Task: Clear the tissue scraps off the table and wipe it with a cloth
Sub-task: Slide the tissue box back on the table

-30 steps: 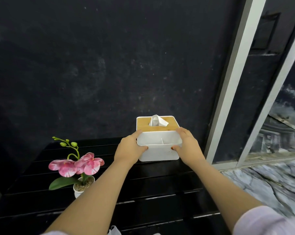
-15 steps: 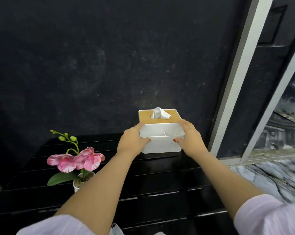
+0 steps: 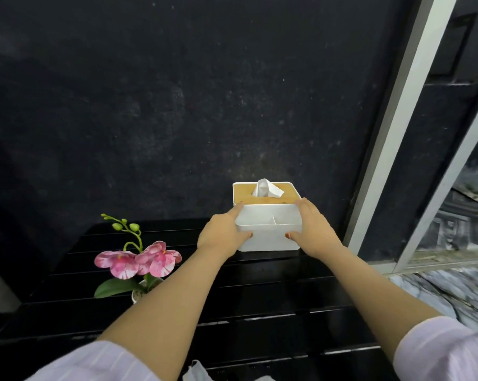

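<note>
Black slatted table (image 3: 260, 298): left hand (image 3: 221, 235) and right hand (image 3: 314, 235) grip tissue box (image 3: 268, 237) by the wall.

Two bare forearms reach up from the lower edge of the frame, each ending in a hand: the left hand (image 3: 223, 234) and the right hand (image 3: 313, 232). Pale lilac sleeves with faint stripes, pushed up near the elbows, show at lower left (image 3: 95, 362) and lower right (image 3: 446, 350). Thumbnails carry a reddish tint.
</note>
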`<state>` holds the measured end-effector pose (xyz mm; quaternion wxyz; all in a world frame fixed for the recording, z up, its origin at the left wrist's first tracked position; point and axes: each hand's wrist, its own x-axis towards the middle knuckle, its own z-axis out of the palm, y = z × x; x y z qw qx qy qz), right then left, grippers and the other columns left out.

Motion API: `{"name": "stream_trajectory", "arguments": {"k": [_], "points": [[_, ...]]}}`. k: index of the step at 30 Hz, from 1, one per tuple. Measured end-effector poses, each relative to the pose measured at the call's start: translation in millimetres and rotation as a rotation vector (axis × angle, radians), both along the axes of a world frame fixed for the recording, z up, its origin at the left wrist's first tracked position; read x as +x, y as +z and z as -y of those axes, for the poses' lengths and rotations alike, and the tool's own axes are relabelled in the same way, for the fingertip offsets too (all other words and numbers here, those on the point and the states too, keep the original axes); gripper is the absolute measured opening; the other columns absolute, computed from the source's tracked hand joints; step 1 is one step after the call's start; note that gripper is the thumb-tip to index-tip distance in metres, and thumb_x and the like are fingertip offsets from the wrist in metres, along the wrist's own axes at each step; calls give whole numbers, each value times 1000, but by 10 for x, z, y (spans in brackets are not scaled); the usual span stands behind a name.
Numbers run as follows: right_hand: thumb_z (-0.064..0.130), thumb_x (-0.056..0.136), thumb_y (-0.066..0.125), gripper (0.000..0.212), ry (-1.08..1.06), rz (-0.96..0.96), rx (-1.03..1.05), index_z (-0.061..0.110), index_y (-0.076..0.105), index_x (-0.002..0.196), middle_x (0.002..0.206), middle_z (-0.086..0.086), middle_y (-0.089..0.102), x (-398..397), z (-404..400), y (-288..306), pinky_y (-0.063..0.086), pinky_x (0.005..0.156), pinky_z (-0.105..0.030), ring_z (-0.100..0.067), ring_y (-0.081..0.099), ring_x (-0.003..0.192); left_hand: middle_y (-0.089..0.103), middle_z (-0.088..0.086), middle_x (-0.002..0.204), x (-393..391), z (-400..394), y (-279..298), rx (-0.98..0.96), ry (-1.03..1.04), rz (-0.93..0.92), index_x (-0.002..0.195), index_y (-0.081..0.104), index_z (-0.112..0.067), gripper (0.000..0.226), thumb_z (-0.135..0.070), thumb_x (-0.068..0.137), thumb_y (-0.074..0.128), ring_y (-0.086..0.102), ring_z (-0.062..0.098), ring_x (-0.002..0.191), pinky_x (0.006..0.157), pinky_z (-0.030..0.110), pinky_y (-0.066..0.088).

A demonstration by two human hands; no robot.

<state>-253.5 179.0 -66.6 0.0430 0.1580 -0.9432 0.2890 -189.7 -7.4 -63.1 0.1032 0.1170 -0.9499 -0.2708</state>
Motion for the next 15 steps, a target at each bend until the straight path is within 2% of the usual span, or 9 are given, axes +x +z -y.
{"name": "stream_trajectory", "arguments": {"k": [3,6,10,13,15], "points": [[29,81,67,82,-24,-78,29,28,13,142,156,-4,13,168,54,-49,40,102,-53,-31,33,134,54,2,127,236,-77,-72,29,-46,-88,145,17,-38,78,-39,82,63,52,21,114,89,35,48],[31,84,61,70,-6,-204,-57,26,19,140,151,-3,23,473,172,-134,45,100,-49,-26,38,131,48,-4,138,603,-142,-200,107,-93,-158,144,17,-42,77,-44,81,63,46,15,125,95,31,43],[32,87,58,70,113,-98,-38,22,19,145,158,0,12,948,354,-292,32,111,-39,-19,23,142,41,-11,143,1140,-110,-369,146,-70,-182,142,20,-44,73,-49,80,60,39,6,131,97,20,36],[35,88,55,66,194,-25,-28,22,23,144,158,3,15,1262,455,-380,23,115,-32,-13,17,144,41,-10,144,1513,-73,-479,188,-27,-152,143,25,-38,73,-50,80,60,37,4,132,104,22,37],[36,88,54,65,227,11,-14,22,24,144,157,4,16,1428,505,-428,21,116,-30,-11,16,144,44,-11,140,1709,-40,-539,203,9,-143,142,29,-36,71,-50,80,60,39,2,129,101,19,37]]}}
